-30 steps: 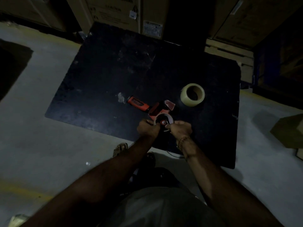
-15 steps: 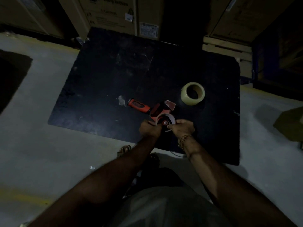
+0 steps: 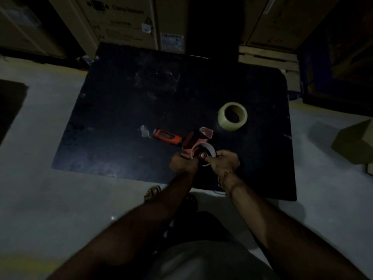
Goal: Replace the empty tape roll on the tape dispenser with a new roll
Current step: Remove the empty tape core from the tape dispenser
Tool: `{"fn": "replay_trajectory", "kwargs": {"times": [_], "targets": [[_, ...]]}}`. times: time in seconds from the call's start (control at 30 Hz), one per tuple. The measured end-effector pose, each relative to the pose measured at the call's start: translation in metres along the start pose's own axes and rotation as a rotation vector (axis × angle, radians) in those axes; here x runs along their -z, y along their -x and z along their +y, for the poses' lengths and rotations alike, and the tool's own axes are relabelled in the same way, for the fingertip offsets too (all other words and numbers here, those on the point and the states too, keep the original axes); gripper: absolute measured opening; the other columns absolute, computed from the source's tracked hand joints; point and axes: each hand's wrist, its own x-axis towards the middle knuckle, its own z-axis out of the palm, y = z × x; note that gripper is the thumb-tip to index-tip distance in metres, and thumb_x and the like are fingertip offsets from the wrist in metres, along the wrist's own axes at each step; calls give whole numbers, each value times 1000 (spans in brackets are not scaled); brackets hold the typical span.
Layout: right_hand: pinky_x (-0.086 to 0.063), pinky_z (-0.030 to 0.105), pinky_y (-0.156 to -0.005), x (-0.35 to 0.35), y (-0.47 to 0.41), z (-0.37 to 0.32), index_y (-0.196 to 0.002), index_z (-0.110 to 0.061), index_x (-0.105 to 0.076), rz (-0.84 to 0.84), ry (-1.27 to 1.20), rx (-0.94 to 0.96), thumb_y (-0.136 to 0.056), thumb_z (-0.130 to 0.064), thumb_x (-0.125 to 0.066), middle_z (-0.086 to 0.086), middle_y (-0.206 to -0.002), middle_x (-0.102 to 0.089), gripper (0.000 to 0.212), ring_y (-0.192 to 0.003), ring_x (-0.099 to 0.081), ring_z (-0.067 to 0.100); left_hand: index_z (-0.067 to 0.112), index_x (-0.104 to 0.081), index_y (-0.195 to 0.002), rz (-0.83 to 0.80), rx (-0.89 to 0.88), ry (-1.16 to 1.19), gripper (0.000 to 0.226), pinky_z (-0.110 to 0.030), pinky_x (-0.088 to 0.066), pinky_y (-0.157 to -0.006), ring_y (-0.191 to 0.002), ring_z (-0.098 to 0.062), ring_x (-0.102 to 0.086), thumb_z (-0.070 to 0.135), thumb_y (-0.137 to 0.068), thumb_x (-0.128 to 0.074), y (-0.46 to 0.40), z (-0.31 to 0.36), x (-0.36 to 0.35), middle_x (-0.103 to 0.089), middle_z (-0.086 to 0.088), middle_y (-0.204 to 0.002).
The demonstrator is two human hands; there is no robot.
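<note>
Both hands — left hand (image 3: pixel 182 163), right hand (image 3: pixel 225 162) — grip the thin white empty tape core (image 3: pixel 203 153) on the red tape dispenser (image 3: pixel 181 140); full beige tape roll (image 3: pixel 232 116) lies apart on the black worktop (image 3: pixel 125 110).

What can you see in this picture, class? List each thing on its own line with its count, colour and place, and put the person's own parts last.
Table: one, black, centre of view, standing on a pale floor.
Tape dispenser: one, red-orange with a dark-trimmed handle, lying near the table's front edge.
Empty tape roll: one, pale ring, on the dispenser's hub, between both hands.
New tape roll: one, yellowish, on the table beyond and right of the dispenser, apart from it.
Cardboard boxes: several, brown, stacked behind the table.
Sandal: one, tan, on the floor beside the table's front edge.
Left hand: grips the empty roll's left side.
Right hand: grips its right side; bracelet on the wrist.
</note>
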Motion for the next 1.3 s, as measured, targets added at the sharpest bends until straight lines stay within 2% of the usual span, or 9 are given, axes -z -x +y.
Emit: {"fn": "replay_trajectory", "kwargs": {"times": [0.13, 0.37, 0.43, 0.57, 0.8, 0.97, 1.1, 1.2, 1.3], "targets": [[-46, 18, -62, 0, 2, 5, -95, -9, -81, 29, -83, -7, -74, -17, -90, 7, -91, -78, 24, -78, -67, 18, 11, -68, -89, 16, -31, 25, 41, -44, -64, -86, -92, -29, -75, 32, -68, -96, 4, 2, 2, -77, -10, -96], [-62, 36, -81, 0, 8, 7, -96, -10, -82, 72, -132, 16, -78, -25, -87, 9, -96, -81, 24, -92, -75, 27, 12, -66, -87, -15, -19, 57, 37, -37, -61, -81, -90, -27, -73, 29, -70, -95, 8, 5, 3, -77, -8, -95], [-62, 35, -80, 2, 10, 6, -99, -10, -82, 61, -117, 18, -79, -25, -87, 9, -97, -81, 26, -92, -75, 26, 14, -67, -86, -20, -13, 35, 37, -37, -63, -82, -91, -27, -74, 30, -69, -95, 9, 6, 6, -77, -8, -95], [-54, 27, -75, 4, 16, 8, -99, -10, -82, 47, -64, 35, -80, -24, -86, 6, -96, -81, 24, -90, -75, 24, 7, -71, -98, -33, -23, -4, 37, -38, -61, -86, -99, -29, -74, 26, -75, -92, 8, 6, 9, -77, -11, -104], [-63, 37, -76, 13, 16, 0, -87, -11, -82, 38, -12, 88, -77, -24, -88, 6, -85, -79, 18, -83, -76, 25, 8, -69, -118, -53, -96, -132, 62, -45, -60, -98, -118, -35, -71, 37, -71, -95, 11, 8, 14, -74, -15, -123], [-66, 50, -71, 15, 18, -4, -77, -14, -81, 21, -34, 95, -73, -39, -90, 3, -73, -79, 27, -71, -77, 27, 7, -65, -121, -41, -137, -109, 57, -39, -55, -96, -121, -35, -68, 36, -79, -91, 16, 8, 19, -73, -16, -127], [-61, 41, -63, 22, 25, -13, -62, -6, -69, 59, 41, 171, -80, -53, -79, 7, -55, -67, 51, -56, -67, 25, 10, -66, -129, -19, -192, -46, 54, -35, -54, -95, -123, -32, -69, 38, -87, -85, 21, 16, 25, -73, -13, -130], [-49, 36, -57, 26, 31, -24, -62, -1, -64, 70, 74, 224, -85, -59, -74, 10, -55, -63, 64, -52, -57, 22, 10, -69, -117, -17, -252, 6, 51, -35, -55, -91, -113, -31, -72, 48, -87, -83, 21, 25, 33, -77, -11, -117], [-52, 33, -55, 25, 38, -51, -67, -4, -72, 11, 48, 231, -88, -57, -73, 8, -60, -71, 57, -57, -67, 24, 8, -68, -100, -14, -291, 86, 50, -40, -58, -91, -99, -30, -73, 56, -91, -76, 18, 38, 50, -77, -11, -102]]}}
